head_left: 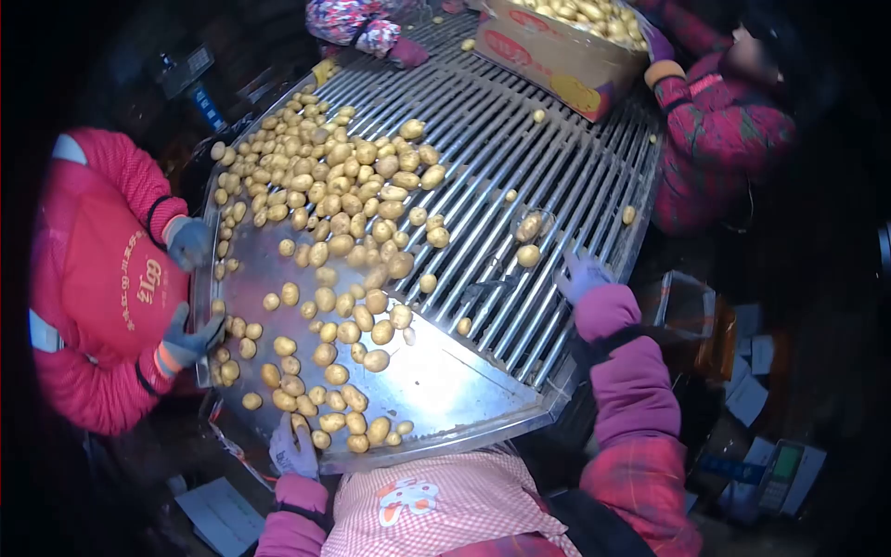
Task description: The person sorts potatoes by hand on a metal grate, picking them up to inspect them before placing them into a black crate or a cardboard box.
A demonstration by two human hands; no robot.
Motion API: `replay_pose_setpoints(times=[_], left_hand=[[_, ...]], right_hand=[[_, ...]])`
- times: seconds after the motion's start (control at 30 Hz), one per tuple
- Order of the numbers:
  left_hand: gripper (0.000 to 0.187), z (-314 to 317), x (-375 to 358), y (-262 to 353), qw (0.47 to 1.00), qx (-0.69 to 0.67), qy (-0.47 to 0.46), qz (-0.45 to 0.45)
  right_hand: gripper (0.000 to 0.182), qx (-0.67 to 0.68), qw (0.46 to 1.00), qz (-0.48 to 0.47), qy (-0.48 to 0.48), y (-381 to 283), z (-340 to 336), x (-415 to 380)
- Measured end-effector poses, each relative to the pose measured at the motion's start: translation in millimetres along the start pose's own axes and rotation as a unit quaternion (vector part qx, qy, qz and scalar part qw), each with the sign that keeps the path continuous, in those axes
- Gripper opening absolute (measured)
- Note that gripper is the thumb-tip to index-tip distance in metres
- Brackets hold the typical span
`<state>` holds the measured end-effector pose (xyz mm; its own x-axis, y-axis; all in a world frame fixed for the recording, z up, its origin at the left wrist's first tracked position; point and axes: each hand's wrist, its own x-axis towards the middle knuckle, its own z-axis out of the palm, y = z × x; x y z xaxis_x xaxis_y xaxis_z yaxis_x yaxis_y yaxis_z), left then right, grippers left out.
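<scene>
Resting my left hand [294, 447] at the left end of the table's near edge [464, 434] puts it right beside the nearest potatoes [353, 398]; whether its fingers grip one, I cannot tell. My right hand [585, 277] is spread wide and holds nothing I can see, over the bars [534, 320] near the right edge, where it has reach to the few scattered potatoes. Most lie heaped toward the left edge, where the raised rim [203, 278] probably stops them rolling off, opposite a co-worker's gloved hands [188, 243].
</scene>
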<state>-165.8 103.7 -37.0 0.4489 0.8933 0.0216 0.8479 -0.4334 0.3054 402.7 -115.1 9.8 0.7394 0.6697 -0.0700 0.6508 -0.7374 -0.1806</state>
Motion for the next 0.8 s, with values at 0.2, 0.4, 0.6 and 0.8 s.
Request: replay_pose_setpoints(times=[0.2, 0.4, 0.6, 0.8], left_hand=[[0.037, -4, 3, 2, 0.999, -0.047, 0.023, 0.005], [0.036, -10, 7, 6, 0.999, -0.035, 0.033, -0.003], [0.042, 4, -3, -7, 0.997, -0.027, 0.064, -0.016], [0.040, -9, -1, -8, 0.996, -0.069, 0.056, -0.019]], right_hand=[[0.058, 0.198, 0.977, -0.004, -0.075, -5, 16, -31], [0.054, -0.240, 0.934, -0.033, -0.264, -37, -26, -67], [0.065, -0.107, 0.963, -0.009, -0.247, -80, 23, -91], [0.081, -0.184, 0.934, -0.131, -0.277, -109, 29, -127]])
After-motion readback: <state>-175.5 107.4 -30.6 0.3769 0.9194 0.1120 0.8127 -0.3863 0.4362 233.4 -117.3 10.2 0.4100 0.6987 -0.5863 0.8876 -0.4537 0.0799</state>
